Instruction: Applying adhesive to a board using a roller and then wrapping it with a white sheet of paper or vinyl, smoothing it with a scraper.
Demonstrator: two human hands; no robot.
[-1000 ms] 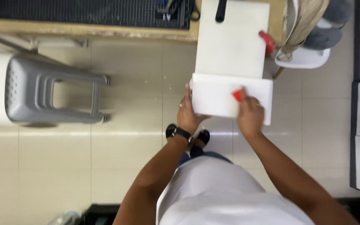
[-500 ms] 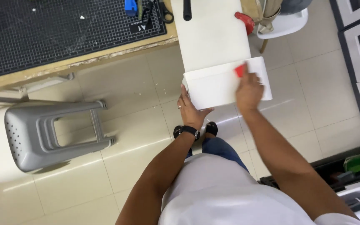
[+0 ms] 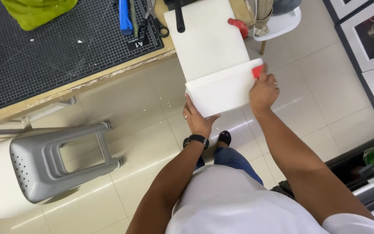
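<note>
A large white foam board (image 3: pixel 208 39) lies on the workbench and overhangs its front edge, with its near part (image 3: pixel 224 91) bent downward along a crease. My left hand (image 3: pixel 198 119), with a black watch on the wrist, grips the lower left edge of that folded flap. My right hand (image 3: pixel 262 91) presses on the flap's right end and holds a small red tool (image 3: pixel 257 70) against the crease.
A black gridded cutting mat (image 3: pixel 57 47) covers the wooden bench, with a green cloth (image 3: pixel 37 11), a blue cutter (image 3: pixel 125 17) and scissors (image 3: pixel 154 21). A grey plastic stool (image 3: pixel 55 160) stands at left. A white chair (image 3: pixel 282 24) and framed pictures (image 3: pixel 369 43) are at right.
The view has swung left and forward, so the bench and mat fill more of the frame. Both hands stay on the folded flap; the right hand with the red tool sits at its right end.
</note>
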